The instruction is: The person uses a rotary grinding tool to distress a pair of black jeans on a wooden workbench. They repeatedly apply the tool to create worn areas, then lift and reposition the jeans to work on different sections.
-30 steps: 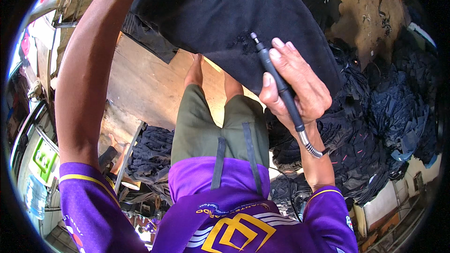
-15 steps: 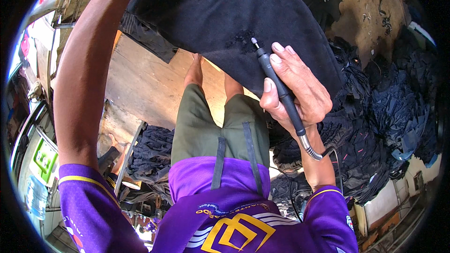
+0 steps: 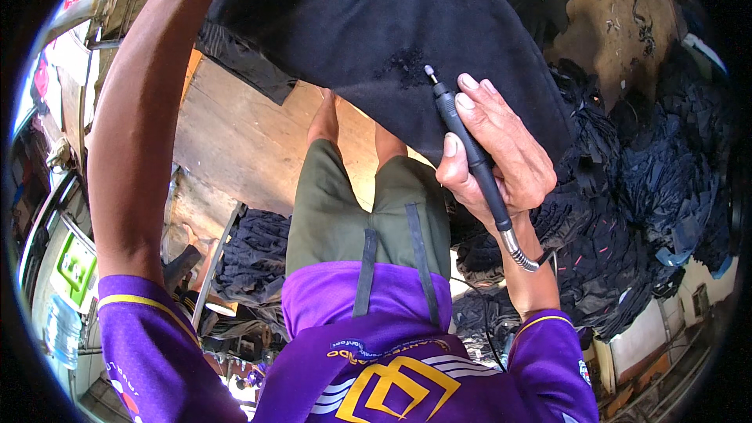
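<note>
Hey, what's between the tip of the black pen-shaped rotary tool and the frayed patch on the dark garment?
Nothing: in the head view, only bare dark cloth separates the tool tip from the frayed patch.

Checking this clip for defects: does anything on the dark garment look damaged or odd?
Yes. The black garment has a rough, frayed patch just left of the tip of the pen-shaped rotary tool gripped in the right hand. The cloth around it lies smooth. The left hand is out of view above the frame.
</note>
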The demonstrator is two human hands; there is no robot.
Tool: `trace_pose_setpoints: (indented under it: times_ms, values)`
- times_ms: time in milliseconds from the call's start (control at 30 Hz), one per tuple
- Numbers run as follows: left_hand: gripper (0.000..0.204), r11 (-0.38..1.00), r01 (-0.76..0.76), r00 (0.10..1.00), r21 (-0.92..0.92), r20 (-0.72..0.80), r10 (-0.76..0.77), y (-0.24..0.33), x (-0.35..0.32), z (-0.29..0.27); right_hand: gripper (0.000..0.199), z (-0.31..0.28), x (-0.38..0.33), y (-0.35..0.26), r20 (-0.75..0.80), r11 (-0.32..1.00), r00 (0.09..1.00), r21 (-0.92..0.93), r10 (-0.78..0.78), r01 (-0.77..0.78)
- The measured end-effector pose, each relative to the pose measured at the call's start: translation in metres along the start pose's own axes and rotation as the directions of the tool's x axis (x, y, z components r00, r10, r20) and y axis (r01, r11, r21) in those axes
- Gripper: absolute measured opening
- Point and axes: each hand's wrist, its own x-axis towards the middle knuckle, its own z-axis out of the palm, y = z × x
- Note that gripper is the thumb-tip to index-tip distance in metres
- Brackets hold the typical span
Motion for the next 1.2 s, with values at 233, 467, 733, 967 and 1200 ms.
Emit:
trace_pose_setpoints:
  times_ms: [233, 467, 733, 967, 1200]
  values:
    - [0.041, 0.999, -0.050, 0.999, 0.015, -0.016, 0.050, -0.004, 0.001, 0.002, 0.034, 0.001, -0.002, 0.003, -0.010, 0.998, 0.998, 0.021, -0.055, 0.055]
    - [0.041, 0.998, -0.026, 1.000, 0.055, -0.002, 0.026, -0.002, 0.002, 0.002, 0.035, -0.003, -0.003, 0.003, -0.006, 0.998, 0.998, -0.009, -0.058, 0.058]
    - [0.041, 1.000, 0.007, 1.000, 0.015, -0.014, -0.006, -0.002, 0.000, 0.004, 0.034, -0.004, -0.007, 0.005, -0.037, 1.000, 0.999, -0.006, -0.029, 0.029]
    - [0.042, 0.999, -0.028, 1.000, 0.016, -0.010, 0.028, -0.002, 0.002, 0.004, 0.034, -0.006, -0.008, 0.001, -0.020, 0.999, 0.999, 0.010, -0.051, 0.051]
    - [0.044, 1.000, -0.023, 1.000, 0.014, -0.007, 0.023, -0.003, 0.003, 0.004, 0.033, -0.009, -0.016, 0.002, -0.035, 0.999, 0.999, 0.042, 0.036, -0.034]
